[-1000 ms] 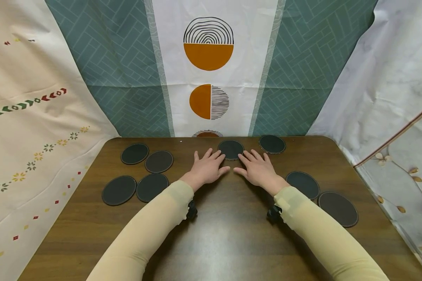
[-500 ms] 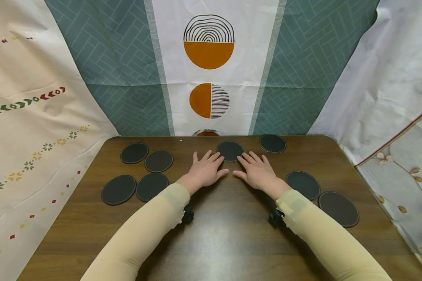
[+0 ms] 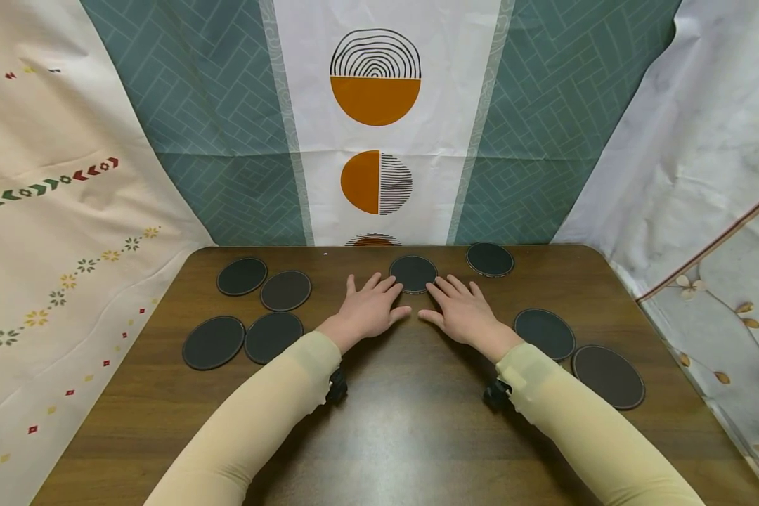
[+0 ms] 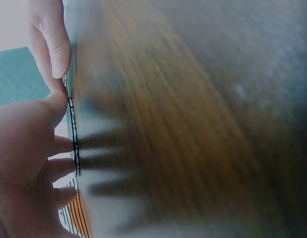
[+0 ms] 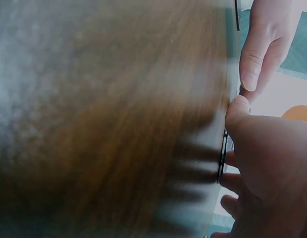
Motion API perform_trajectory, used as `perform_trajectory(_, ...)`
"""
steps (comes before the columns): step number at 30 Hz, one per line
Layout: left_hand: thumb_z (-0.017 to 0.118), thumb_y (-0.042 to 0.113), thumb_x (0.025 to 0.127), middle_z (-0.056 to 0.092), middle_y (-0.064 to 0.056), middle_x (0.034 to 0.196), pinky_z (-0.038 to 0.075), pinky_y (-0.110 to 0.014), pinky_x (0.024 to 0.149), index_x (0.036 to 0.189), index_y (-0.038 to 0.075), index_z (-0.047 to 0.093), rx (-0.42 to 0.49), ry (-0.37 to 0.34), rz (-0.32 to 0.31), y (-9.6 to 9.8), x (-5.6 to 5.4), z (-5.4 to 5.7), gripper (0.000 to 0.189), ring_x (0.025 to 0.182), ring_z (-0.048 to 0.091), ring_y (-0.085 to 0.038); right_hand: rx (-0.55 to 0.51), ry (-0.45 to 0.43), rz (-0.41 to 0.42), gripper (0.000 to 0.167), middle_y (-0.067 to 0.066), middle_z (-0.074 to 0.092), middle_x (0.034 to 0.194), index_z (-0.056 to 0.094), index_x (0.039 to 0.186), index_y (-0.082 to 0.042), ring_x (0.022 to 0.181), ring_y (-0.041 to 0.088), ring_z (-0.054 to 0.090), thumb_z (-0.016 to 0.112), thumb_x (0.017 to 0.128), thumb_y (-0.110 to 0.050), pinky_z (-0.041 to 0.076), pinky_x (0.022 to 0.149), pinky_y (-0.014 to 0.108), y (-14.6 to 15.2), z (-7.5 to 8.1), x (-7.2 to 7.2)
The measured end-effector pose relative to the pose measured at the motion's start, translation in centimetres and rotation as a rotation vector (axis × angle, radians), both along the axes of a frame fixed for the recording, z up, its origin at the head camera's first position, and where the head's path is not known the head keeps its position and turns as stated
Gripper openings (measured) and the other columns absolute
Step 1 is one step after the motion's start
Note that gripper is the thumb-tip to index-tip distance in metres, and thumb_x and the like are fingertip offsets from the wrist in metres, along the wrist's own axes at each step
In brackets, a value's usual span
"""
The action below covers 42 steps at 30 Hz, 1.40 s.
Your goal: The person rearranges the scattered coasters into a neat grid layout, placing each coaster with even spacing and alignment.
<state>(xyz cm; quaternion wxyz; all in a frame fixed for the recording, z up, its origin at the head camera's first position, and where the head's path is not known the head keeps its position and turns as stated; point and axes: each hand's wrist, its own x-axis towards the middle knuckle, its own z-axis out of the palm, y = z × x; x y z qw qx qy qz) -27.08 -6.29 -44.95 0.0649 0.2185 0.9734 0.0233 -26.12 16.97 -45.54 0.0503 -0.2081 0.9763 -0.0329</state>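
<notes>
A dark round coaster (image 3: 413, 272) lies flat near the far edge of the table, between the fingertips of both hands. My left hand (image 3: 368, 307) is spread palm down, its index fingertip at the coaster's lower left rim. Mirroring it, my right hand (image 3: 462, 309) has its index fingertip at the lower right rim, fingers extended. Both thumbs point inward with a gap between them. From the left wrist view, the coaster's thin edge (image 4: 74, 134) shows end-on beside the fingers; the right wrist view shows the same edge (image 5: 222, 156).
Several similar coasters lie around: a group at the left, including one coaster (image 3: 213, 342), another coaster (image 3: 490, 259) at the back right, and two by the right forearm, one a brownish coaster (image 3: 608, 377). Patterned cloth (image 3: 228, 190) hangs behind the wooden table (image 3: 411, 436).
Over the last second the middle coaster has slid slightly toward me and left, both hands moving with it. In the latest half second hardly anything moves. The other coasters stay put.
</notes>
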Motion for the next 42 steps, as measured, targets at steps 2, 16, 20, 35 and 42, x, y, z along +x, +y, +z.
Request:
perform_trajectory(2,0.038,0.067,0.114,0.033,0.0,0.18,0.012,-0.076,0.127,0.173,0.023,0.042,-0.001,0.001,-0.002,0.0,0.0,0.0,0.073,0.168,0.022,-0.03,-0.006,-0.003,0.002,0.076,0.018,0.032,0.178,0.038,0.173,-0.01,0.167,0.04,0.022,0.048,0.115,-0.058,0.018,0.13,0.069,0.0,-0.1,0.1)
perform_trajectory(16,0.039,0.066,0.115,0.035,0.0,0.179,0.011,-0.076,0.128,0.172,0.024,0.044,-0.004,0.003,-0.004,-0.2,0.2,0.3,0.071,0.168,0.023,-0.029,-0.017,-0.006,0.008,0.075,0.016,0.032,0.179,0.038,0.173,-0.01,0.167,0.04,0.021,0.049,0.116,-0.057,0.018,0.13,0.068,0.1,0.3,0.3)
perform_trajectory(20,0.04,0.065,0.115,0.036,-0.001,0.178,0.011,-0.076,0.128,0.171,0.023,0.045,0.001,0.006,-0.012,-0.3,0.2,0.4,0.07,0.168,0.024,-0.029,-0.021,-0.006,0.009,0.075,0.015,0.032,0.179,0.039,0.173,-0.01,0.167,0.04,0.021,0.049,0.116,-0.057,0.018,0.13,0.068,0.0,0.5,0.3)
perform_trajectory(35,0.041,0.067,0.114,0.04,-0.001,0.176,0.012,-0.078,0.126,0.169,0.025,0.048,-0.026,0.031,-0.05,-0.9,0.7,0.5,0.07,0.166,0.028,-0.03,-0.025,0.007,0.034,0.077,0.015,0.035,0.178,0.041,0.172,-0.01,0.167,0.04,0.023,0.051,0.114,-0.06,0.019,0.13,0.069,0.1,0.4,0.9)
perform_trajectory(42,0.04,0.068,0.114,0.042,-0.001,0.175,0.013,-0.077,0.127,0.168,0.024,0.049,-0.034,0.045,-0.061,-0.9,1.0,0.4,0.071,0.165,0.031,-0.029,-0.012,0.025,0.041,0.076,0.014,0.036,0.177,0.041,0.172,-0.011,0.167,0.039,0.024,0.051,0.114,-0.06,0.019,0.13,0.068,0.3,0.0,1.2)
